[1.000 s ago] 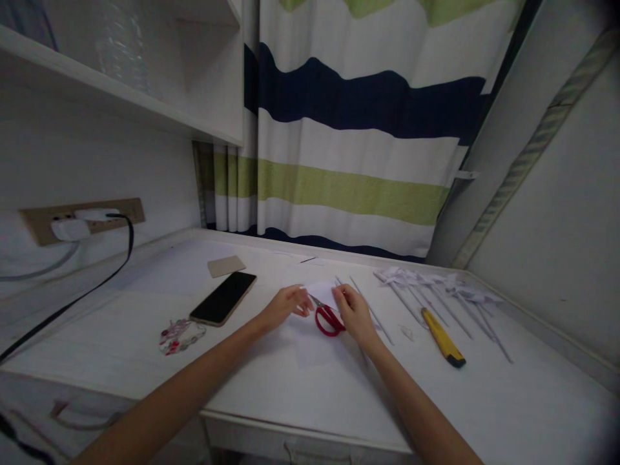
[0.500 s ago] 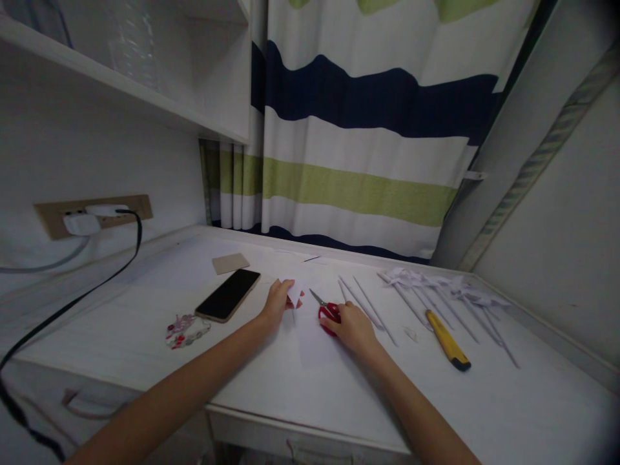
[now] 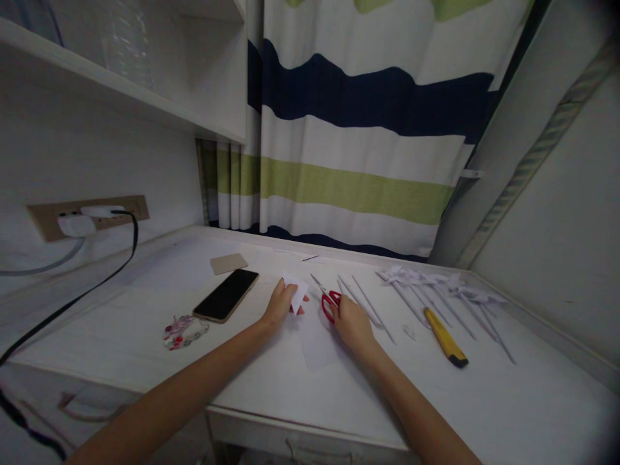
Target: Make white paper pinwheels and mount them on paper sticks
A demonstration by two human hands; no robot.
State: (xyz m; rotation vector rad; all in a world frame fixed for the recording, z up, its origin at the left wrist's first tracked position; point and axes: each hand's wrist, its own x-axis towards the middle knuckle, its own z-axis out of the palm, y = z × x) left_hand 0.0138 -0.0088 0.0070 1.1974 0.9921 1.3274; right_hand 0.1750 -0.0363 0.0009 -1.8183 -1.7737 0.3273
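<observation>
White desk [image 3: 145, 323] by a striped curtain, phone [image 3: 226, 295] on the left. Left hand [image 3: 279, 307], arm stretched forward, pinches a small paper scrap [image 3: 296, 292] mid-desk. Just right of it, the right hand [image 3: 352, 323] curls around the handles of the red scissors [image 3: 328, 301], which rest on the desk.

The scene is dimly and evenly lit — a soft, cool light is spread over the white desk [image 3: 460, 400]. The striped curtain [image 3: 358, 129] is rendered brightest. Faint, blurred shadows are cast beside the left hand [image 3: 277, 307] and the right hand [image 3: 352, 323]. The paper scrap [image 3: 296, 292] pinched in the left is slightly washed out, while colour is kept by the red scissors [image 3: 329, 298] gripped by the right. Straight lines are bent near the edges, and the corners are darkened — most at the lower right. Fine detail is lost to noise, and the pinwheels [image 3: 436, 281] are rendered soft.
</observation>
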